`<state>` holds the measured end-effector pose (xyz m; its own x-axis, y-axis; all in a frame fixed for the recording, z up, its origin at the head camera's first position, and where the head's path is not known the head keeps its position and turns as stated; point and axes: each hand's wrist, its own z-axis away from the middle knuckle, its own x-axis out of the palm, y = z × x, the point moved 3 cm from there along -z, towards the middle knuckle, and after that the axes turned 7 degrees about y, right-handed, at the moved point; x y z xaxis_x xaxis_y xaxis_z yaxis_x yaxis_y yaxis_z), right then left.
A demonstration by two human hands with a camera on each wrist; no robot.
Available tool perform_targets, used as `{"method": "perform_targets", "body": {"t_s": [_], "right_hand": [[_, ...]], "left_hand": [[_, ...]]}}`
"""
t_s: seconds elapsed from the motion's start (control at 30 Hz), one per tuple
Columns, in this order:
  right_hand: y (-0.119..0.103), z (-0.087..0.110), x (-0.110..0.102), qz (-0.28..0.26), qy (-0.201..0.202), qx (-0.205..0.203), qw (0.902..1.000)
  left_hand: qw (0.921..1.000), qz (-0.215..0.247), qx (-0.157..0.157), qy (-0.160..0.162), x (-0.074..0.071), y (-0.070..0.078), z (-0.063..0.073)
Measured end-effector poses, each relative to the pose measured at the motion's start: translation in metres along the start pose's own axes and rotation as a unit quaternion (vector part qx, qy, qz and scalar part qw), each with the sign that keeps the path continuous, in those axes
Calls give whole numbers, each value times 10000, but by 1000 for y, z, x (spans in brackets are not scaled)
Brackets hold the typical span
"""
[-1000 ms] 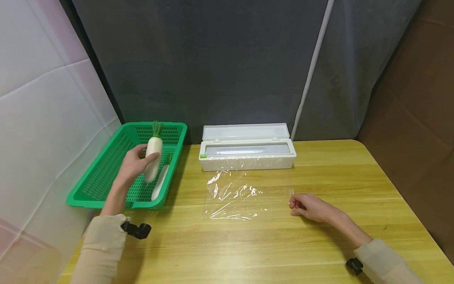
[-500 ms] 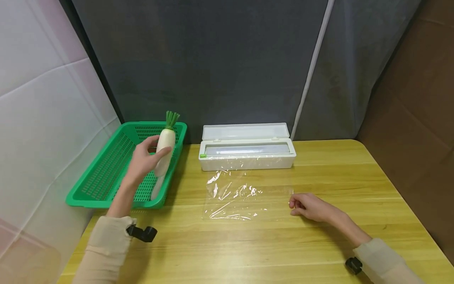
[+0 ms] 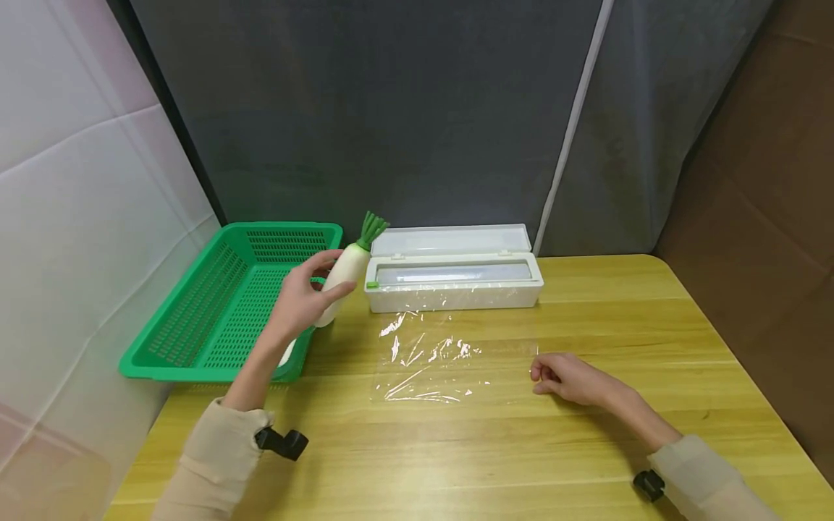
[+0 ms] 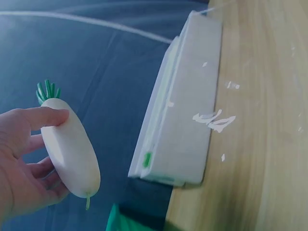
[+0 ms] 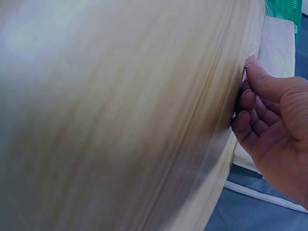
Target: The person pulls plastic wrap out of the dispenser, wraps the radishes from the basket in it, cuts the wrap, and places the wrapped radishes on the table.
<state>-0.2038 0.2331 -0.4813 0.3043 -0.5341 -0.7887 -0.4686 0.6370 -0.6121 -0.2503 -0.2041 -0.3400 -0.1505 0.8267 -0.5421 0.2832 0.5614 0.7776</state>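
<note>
My left hand [image 3: 301, 298] grips a white daikon radish [image 3: 347, 270] with a green stem tuft, thumb on one side and fingers on the other. It holds the radish tilted, just past the basket's right rim. In the left wrist view the radish [image 4: 72, 149] shows its thin root tip. A sheet of clear plastic wrap [image 3: 423, 362] runs forward from a white wrap dispenser [image 3: 456, 297] with a raised lid. At the sheet's right front corner, my right hand [image 3: 573, 379] pinches its edge. The right wrist view shows the film at that thumb's tip.
A green plastic basket [image 3: 189, 374] stands at the left of the wooden table [image 3: 417, 463]. Part of another white radish [image 3: 287, 352] shows inside, mostly behind my left forearm. A dark curtain [image 3: 391, 108] hangs behind the table.
My left hand has carried the daikon radish up and rightward out over the basket's rim, tilting its leafy end right. The right hand and the plastic wrap have stayed put.
</note>
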Motion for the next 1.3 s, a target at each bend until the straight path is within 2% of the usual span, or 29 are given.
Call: {"method": "perform_targets", "body": {"t_s": [0.27,0.53,0.93,1.03,1.2,1.3], "right_hand": [[2,2,0,-25,6,-33,10000],[0,2,-1,-11,28,-45,10000],[1,3,0,20,76,-94,9999],[0,4,-1,37,72,-90,9999],[-1,4,-1,32,84,-130,9999],[-1,3,-1,25,79,-138,9999]], "left_hand": [[9982,101,556,-182,32,17,8],[9940,190,975,-453,65,19,13],[9880,357,1086,-1035,114,21,26],[9882,354,1033,-1075,124,22,28],[9859,306,1230,-1089,143,24,29],[9857,207,1205,-1159,154,23,30]]}}
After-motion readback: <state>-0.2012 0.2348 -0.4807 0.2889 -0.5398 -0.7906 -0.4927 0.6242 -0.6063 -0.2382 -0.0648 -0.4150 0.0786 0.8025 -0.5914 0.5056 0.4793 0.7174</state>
